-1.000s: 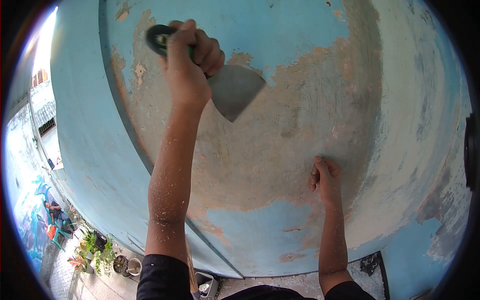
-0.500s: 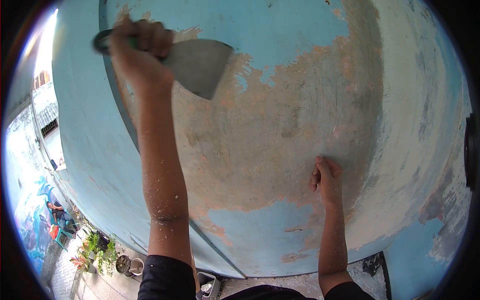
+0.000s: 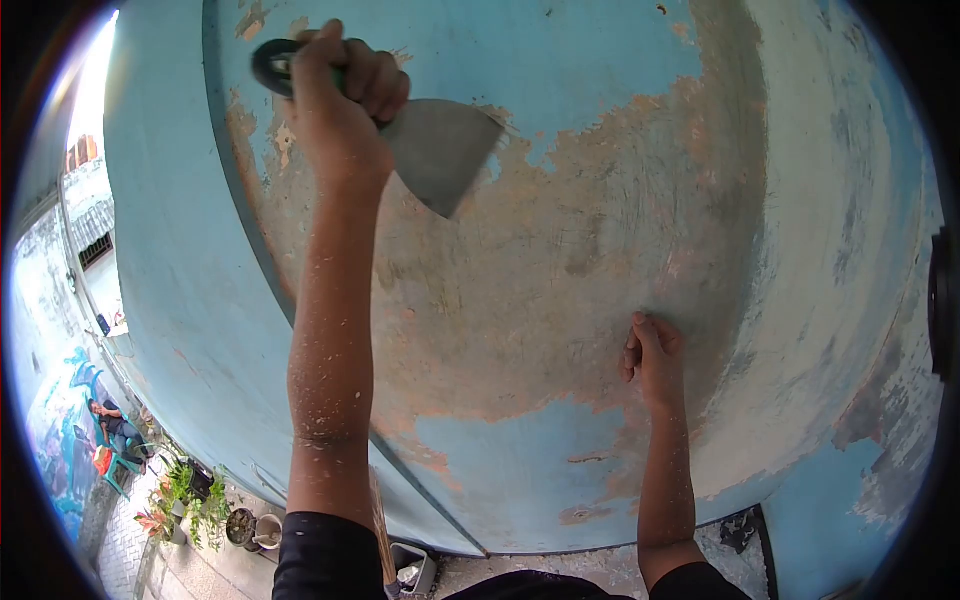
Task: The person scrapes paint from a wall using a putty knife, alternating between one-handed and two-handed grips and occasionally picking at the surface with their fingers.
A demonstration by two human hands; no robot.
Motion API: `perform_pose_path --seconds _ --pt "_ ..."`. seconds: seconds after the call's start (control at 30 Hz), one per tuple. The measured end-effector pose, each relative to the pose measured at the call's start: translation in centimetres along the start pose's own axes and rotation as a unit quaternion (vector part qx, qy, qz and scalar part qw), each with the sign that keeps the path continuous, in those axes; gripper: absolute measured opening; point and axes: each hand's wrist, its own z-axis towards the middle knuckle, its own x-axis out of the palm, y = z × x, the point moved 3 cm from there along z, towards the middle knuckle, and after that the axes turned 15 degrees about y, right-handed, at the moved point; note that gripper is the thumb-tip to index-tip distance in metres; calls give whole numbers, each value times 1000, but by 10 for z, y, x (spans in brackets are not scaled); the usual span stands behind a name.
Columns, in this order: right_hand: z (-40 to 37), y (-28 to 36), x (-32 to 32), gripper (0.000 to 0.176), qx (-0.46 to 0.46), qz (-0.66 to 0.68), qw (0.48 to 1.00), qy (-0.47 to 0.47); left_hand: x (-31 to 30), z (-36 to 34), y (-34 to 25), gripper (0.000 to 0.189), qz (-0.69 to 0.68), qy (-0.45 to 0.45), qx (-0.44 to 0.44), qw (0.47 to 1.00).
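Observation:
My left hand [image 3: 345,110] is wrapped round the dark handle of a wide-bladed paint scraper [image 3: 445,150], high on the wall. Its grey blade points right, and the far edge lies by a ragged border of blue paint [image 3: 560,60]. Bare grey-brown plaster [image 3: 520,270] spreads below and to the right of the blade. Lower down at the right, my right hand [image 3: 655,350] is at the wall with its fingers curled in; no object shows in it. Pale specks of dust dot both forearms.
A vertical ridge [image 3: 245,215] runs down the wall's left side. Below stand a grey bin [image 3: 418,570] and potted plants [image 3: 190,495]. A person [image 3: 115,420] sits on a chair far left. Paint chips lie on the floor [image 3: 560,572].
My left hand and the scraper have moved right and slightly down across the wall. The right hand has stayed in place.

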Motion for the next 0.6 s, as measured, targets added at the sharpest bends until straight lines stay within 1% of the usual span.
perform_pose_path --seconds 0.03,0.07,0.13,0.17,0.23,0.27,0.3,0.37,0.4,0.47,0.5,0.57,0.6 --pt "1 0 -1 38 6 -3 1000 -5 -2 4 -8 20 6 36 28 999" --pt "1 2 -1 38 5 -4 1000 -5 -7 9 -17 20 5 36 29 999" --pt "0 4 1 39 10 -9 1000 -3 -17 14 -34 18 -2 -25 78 997" --pt "0 2 2 39 12 -8 1000 -4 -12 9 -22 18 -2 -25 76 997" --pt "0 2 2 41 -1 -21 1000 -6 7 -4 12 25 4 -12 -3 1000" --pt "0 2 3 41 -2 -20 1000 -8 8 -5 9 25 21 3 -28 999" --pt "0 2 3 41 1 -25 1000 -8 9 -2 5 25 19 3 -27 999" --pt "0 4 2 41 5 -31 999 -6 11 3 -9 25 24 61 22 998" --pt "1 4 2 41 6 -28 1000 -8 8 8 -15 25 25 61 23 998" --pt "0 2 3 41 10 -20 1000 -11 -4 15 -28 25 17 -34 68 997" --pt "1 2 3 41 3 -21 1000 -12 0 9 -17 25 18 -34 66 997" --pt "0 2 3 41 -5 -23 1000 -13 15 -8 22 24 -8 -4 -40 999" --pt "0 2 3 41 -4 -25 1000 -10 22 -11 19 25 9 15 -66 998"
